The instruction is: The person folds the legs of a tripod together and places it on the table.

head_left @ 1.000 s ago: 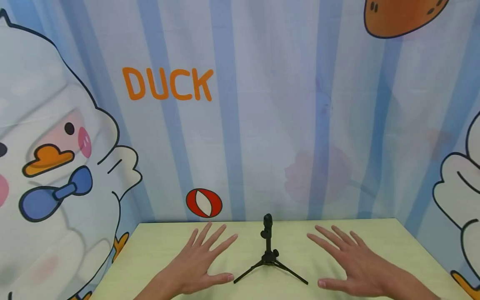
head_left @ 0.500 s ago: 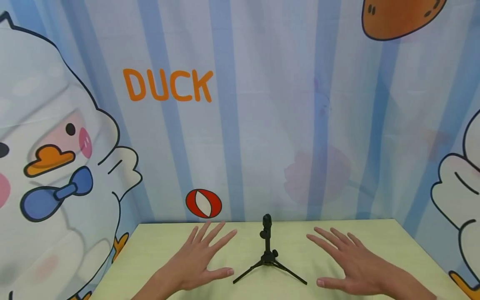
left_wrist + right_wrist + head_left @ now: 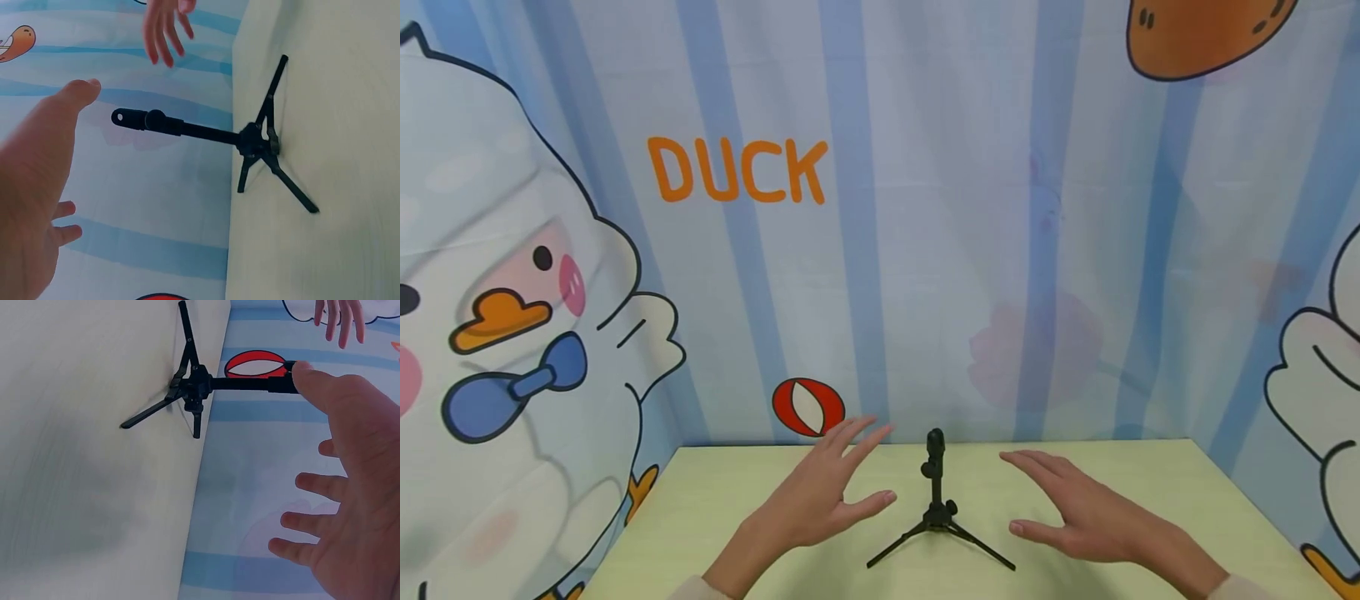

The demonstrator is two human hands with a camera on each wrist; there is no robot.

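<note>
Item: small black tripod stand, one. Location: on the pale surface, between the two hands, near the far edge. Upright, legs splayed.

Parts: straight stem; upper end pierced by a hole; upper knob just below it; thick hub at the base, with a lower knob; three thin legs.

Handling, as judged: light and stiff, probably plastic or thin metal; smooth, though not notably slippery. Legs and knobs look the weaker points, and the legs may fold if pulled. Best hold: thumb and fingers round the stem just above the hub, or round the hub itself; lifting by one leg would likely tip it.

Left hand: raised beside the stand, fingers extended, thumb apart, holding nothing. Right hand: raised on the other side, likewise extended, holding nothing. Both apart from the stand. Pale sleeves at both wrists.

Setting: blue-striped cloth backdrop, printed with a duck, the word DUCK and a red-and-white ball.
</note>
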